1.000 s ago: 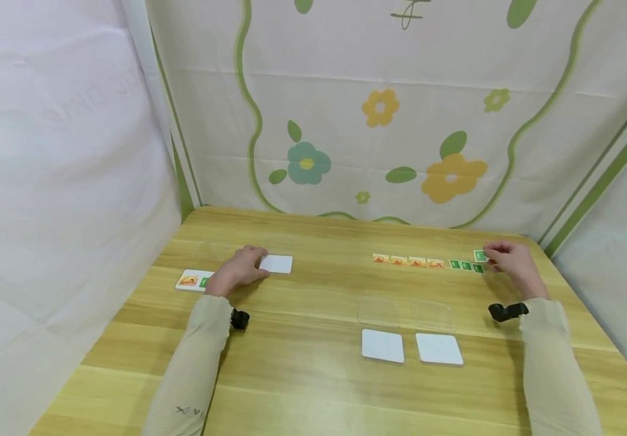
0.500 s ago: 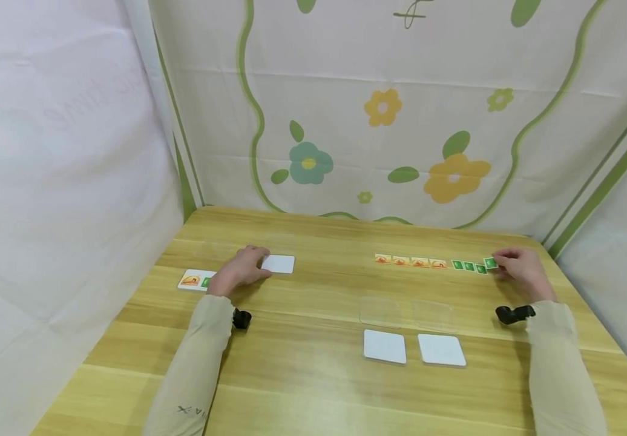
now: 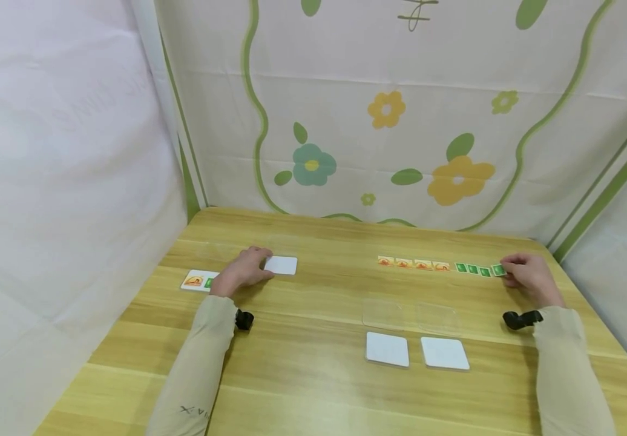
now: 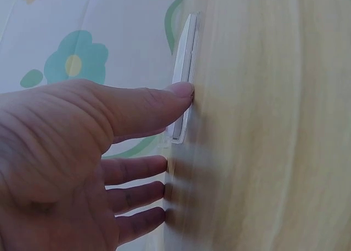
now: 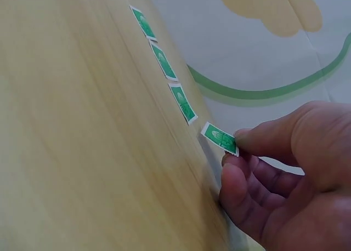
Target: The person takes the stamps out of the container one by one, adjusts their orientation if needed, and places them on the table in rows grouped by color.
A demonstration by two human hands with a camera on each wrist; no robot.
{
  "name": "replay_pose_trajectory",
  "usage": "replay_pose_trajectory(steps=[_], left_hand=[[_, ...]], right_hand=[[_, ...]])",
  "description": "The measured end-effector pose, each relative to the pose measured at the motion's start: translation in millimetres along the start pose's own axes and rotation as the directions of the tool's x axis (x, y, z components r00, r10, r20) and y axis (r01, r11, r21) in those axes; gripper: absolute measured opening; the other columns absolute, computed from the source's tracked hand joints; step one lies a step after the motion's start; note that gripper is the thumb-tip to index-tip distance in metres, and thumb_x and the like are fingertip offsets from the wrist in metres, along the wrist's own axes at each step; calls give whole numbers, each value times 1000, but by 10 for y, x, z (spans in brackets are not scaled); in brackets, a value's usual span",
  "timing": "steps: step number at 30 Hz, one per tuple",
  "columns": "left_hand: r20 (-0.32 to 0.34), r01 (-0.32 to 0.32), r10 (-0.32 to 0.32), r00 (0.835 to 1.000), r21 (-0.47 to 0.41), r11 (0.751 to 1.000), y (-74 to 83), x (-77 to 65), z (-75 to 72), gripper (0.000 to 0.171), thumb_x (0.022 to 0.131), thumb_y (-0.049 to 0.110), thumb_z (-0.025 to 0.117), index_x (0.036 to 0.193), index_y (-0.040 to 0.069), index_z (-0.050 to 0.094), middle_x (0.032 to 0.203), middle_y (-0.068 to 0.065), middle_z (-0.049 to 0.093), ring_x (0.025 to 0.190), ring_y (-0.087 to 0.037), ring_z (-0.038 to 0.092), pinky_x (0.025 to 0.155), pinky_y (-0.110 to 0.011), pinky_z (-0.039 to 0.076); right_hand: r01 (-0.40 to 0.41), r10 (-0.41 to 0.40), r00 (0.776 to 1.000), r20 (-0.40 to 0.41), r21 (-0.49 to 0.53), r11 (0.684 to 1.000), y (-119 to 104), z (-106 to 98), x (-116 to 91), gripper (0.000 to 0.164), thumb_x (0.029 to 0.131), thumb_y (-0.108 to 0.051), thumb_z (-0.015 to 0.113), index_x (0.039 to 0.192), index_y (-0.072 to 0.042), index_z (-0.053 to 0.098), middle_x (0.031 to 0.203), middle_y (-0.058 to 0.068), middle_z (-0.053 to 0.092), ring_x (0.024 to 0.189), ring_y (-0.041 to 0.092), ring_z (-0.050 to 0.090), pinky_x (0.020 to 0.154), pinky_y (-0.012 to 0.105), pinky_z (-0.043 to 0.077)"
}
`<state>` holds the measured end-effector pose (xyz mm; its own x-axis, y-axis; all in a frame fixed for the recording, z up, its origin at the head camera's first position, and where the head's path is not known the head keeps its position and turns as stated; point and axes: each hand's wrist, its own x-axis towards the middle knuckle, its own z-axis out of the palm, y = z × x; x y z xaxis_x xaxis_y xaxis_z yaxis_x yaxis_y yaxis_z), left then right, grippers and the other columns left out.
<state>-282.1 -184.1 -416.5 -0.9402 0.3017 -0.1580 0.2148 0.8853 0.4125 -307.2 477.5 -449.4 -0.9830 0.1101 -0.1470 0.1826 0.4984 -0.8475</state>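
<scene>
My right hand (image 3: 532,278) pinches a green stamp (image 5: 220,138) by its right end between thumb and fingertips, at the right end of a row. The other green stamps (image 5: 163,60) lie flat beside it, slightly staggered. Left of these is a row of orange stamps (image 3: 404,263). My left hand (image 3: 244,269) holds a white card in a clear case (image 3: 281,265) by its left end, thumb on the near edge and index finger on the far side. In the left wrist view the case (image 4: 189,59) shows edge-on, the other fingertips at the tabletop.
A white card bearing an orange and a green stamp (image 3: 193,280) lies partly behind my left wrist. Two white stacks (image 3: 387,349) sit at the front, clear plates (image 3: 383,314) behind them. Patterned cloth (image 3: 346,121) surrounds the wooden table (image 3: 302,387).
My right hand has moved right and down with the green stamp, from above the row to its right end. The left hand keeps its hold on the white card. The head view shifts slightly.
</scene>
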Motion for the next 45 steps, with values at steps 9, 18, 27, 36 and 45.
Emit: replay_pose_trajectory(steps=[9,18,27,36,45], left_hand=[[-4,-6,6,1000,-6,1000,0,-2,7,57,95,27,65,144,4,46,146,-26,43,132,-44,42,106,-58,38],[-3,-9,9,1000,-7,1000,18,17,22,58,95,29,65,144,5,46,146,-26,42,131,-45,42,105,-58,38],[-2,-6,6,1000,-2,1000,31,17,1,59,95,28,65,145,4,45,146,-26,42,132,-43,43,107,-57,38],[-2,-3,3,1000,-7,1000,20,-14,7,62,94,28,66,146,3,43,145,-25,44,131,-43,43,107,-57,38],[2,14,-14,1000,-21,1000,20,-24,-12,64,94,28,67,147,3,41,145,-25,44,130,-42,43,106,-56,38]], right_hand=[[13,-13,1000,-8,-58,998,62,3,47,39,101,-15,49,126,15,48,80,-5,64,63,9,59,56,30,54],[-4,-3,999,-40,-174,985,53,7,51,35,100,-18,52,121,10,51,79,0,62,59,9,57,55,31,53],[3,-23,997,-75,-260,966,74,32,40,32,99,-18,53,117,8,55,80,6,64,60,10,58,55,30,54],[31,-54,996,-70,-301,953,106,63,37,31,99,-20,53,116,7,56,85,9,64,59,11,57,55,30,53],[29,-53,996,-76,-283,959,66,61,45,32,98,-22,56,115,6,57,80,3,64,57,11,57,54,31,53]])
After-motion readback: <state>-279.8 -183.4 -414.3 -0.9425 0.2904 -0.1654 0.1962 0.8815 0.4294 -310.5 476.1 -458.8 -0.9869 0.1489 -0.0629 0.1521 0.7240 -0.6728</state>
